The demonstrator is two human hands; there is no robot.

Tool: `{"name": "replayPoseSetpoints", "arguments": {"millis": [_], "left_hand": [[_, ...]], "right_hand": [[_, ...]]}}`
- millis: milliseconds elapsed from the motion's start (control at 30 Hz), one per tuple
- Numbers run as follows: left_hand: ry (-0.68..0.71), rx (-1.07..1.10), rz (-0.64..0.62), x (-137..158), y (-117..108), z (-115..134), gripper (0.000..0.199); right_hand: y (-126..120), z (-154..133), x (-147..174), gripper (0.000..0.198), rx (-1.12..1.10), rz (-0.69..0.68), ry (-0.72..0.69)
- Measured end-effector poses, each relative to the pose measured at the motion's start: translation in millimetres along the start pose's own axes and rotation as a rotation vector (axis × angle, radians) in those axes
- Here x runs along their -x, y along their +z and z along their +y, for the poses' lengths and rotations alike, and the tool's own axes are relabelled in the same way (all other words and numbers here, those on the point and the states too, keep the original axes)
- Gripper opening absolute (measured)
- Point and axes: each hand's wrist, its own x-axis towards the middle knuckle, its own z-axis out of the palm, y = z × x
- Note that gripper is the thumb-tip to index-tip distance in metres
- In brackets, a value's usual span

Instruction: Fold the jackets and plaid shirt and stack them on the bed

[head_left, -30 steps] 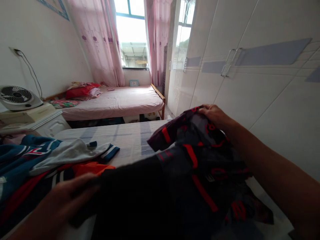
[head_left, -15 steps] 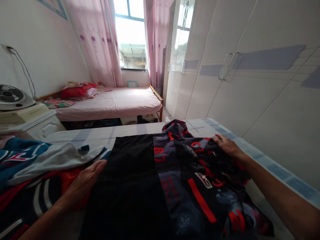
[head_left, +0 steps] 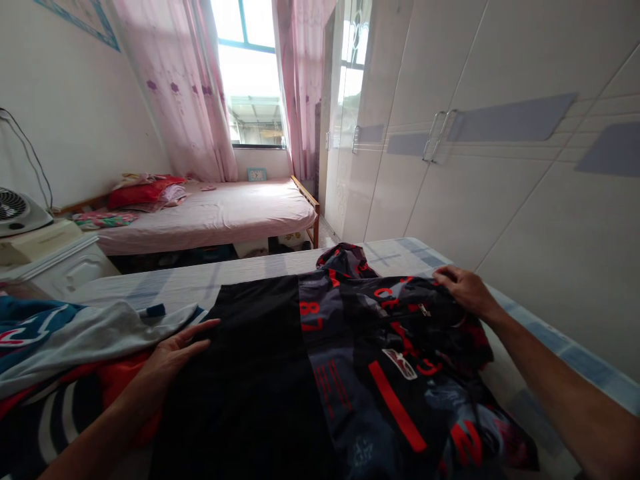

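A black jacket (head_left: 250,360) with grey panels, red lettering and a white-edged badge is spread over the bed in front of me. Its left part is plain black, and a bunched piece of it sticks out at the far edge. My left hand (head_left: 173,360) lies at the jacket's left edge, fingers stretched out and slightly apart. At the far right corner, my right hand (head_left: 465,291) is closed on the patterned cloth with its fingertips. Beside my left forearm lie a grey and teal garment (head_left: 115,333) and a red and navy one with white stripes (head_left: 60,413).
The bed under the clothes has a blue and white checked sheet (head_left: 175,283). A tall white wardrobe (head_left: 525,220) runs along the right. Beyond stand a pink-covered bed (head_left: 235,210) and a window (head_left: 250,87). A fan (head_left: 15,210) sits on a cabinet at left.
My left hand's fingers have spread apart at the jacket's edge. My right hand remains at the far right corner, its wrist raised slightly. The whole view has shifted a little.
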Motion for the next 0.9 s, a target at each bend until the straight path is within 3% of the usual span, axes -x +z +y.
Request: {"name": "replayPoseSetpoints", "arguments": {"millis": [67,100,233,400,533,633,700,767,900], "left_hand": [[-0.032,0.006,0.006,-1,-6,-5,0.076],[-0.044,-0.005,0.004,-2,-9,-7,0.071],[-0.076,-0.052,-0.027,-13,-15,-10,0.056],[-0.070,-0.004,0.076,-35,-2,-4,0.064],[-0.084,-0.021,0.039,-34,4,5,0.063],[-0.118,0.034,-0.029,-25,-1,18,0.066],[-0.079,0.065,-0.043,-22,-3,36,0.067],[0.036,0.059,-0.011,-24,-2,65,0.065],[0.464,0.004,0.112,-28,13,149,0.060]], "right_hand": [[-13,2,6,0.043,0.130,0.220,0.015],[-18,6,9,0.044,0.209,0.229,0.022],[-13,18,6,0.032,0.319,-0.081,-0.023],[13,-8,-18,0.046,0.112,-0.252,-0.077],[22,-29,-26,0.047,0.058,-0.510,-0.060],[17,-32,-28,0.043,-0.170,-0.630,-0.064],[6,-35,-37,0.041,-0.406,-0.562,-0.045],[-12,-44,-55,0.040,-0.543,-0.358,-0.011],[-67,-80,-108,0.041,-0.573,0.123,-0.039]]}}
